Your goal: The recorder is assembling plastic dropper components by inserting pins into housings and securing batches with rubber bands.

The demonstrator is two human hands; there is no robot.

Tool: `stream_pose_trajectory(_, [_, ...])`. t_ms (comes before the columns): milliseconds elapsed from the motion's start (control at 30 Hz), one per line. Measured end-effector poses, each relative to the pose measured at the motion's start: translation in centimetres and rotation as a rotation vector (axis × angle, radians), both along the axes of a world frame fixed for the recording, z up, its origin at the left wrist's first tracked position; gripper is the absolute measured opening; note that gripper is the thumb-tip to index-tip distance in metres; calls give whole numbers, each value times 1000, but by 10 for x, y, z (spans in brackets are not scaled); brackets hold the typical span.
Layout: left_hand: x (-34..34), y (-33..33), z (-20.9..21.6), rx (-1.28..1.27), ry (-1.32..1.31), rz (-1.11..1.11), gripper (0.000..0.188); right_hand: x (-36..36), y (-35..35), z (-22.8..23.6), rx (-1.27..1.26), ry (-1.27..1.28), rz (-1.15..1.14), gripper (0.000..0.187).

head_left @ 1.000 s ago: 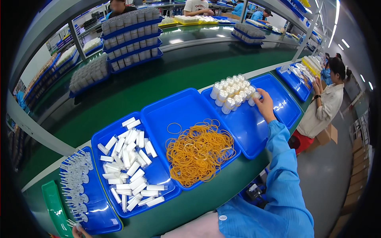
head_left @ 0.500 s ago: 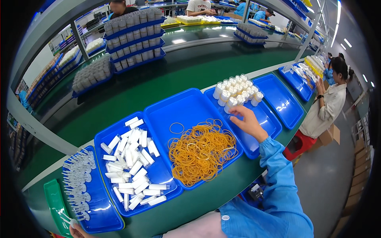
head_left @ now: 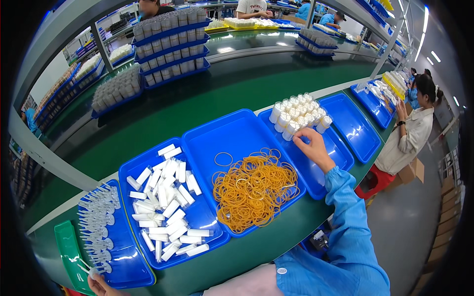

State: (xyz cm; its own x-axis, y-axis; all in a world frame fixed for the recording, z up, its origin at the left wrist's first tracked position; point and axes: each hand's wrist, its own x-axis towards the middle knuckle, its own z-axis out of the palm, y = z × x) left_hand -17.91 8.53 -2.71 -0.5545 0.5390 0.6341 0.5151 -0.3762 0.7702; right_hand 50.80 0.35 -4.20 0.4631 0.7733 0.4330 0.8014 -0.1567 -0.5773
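My left hand [head_left: 102, 286], at the lower left edge, pinches a white plastic piece with thin prongs [head_left: 92, 272]. Similar pronged pieces [head_left: 98, 222] fill the upper part of the blue tray beside it. My right hand [head_left: 314, 150] is over another blue tray [head_left: 323, 165], fingertips drawn together by the nearest of the upright clear cylinders with white inside [head_left: 298, 116]. Whether something small sits in those fingers is hidden. Between my hands lie a tray of white rectangular tubes [head_left: 168, 197] and a tray of tan rubber bands [head_left: 254, 192].
A small green tray [head_left: 71, 251] stands far left. An unfilled blue tray [head_left: 351, 126] lies right of the cylinders. Stacked trays of cups [head_left: 173, 47] stand beyond on the green surface. A person in a pale jacket [head_left: 412, 128] sits at the right by a metal post [head_left: 390, 42].
My right hand has drawn slightly right, and its fingers are closer together. My left hand and its pronged piece have risen a little. The view has shifted slightly.
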Motion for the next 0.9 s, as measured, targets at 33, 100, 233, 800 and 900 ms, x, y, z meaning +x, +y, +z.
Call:
stream_pose_trajectory(33, [0, 0, 0, -6, 8, -9, 25, 0, 1, 0, -4, 5, 1, 14])
stream_pose_trajectory(100, [0, 0, 1, -3, 4, -34, 25, 1, 1, -1, 16, 16, 3, 13])
stream_pose_trajectory(233, [-4, -2, -3, 13, -14, -52, 25, -8, -7, 5, 5, 26, -45, 12])
stream_pose_trajectory(800, [-17, -2, -21, -92, -216, -141, 27, -38, 8, 11, -184, -84, -23, 47])
stream_pose_trajectory(900, [1, -5, -8, -28, -251, -172, 25, -53, 12, 27, -157, -22, 50, 43])
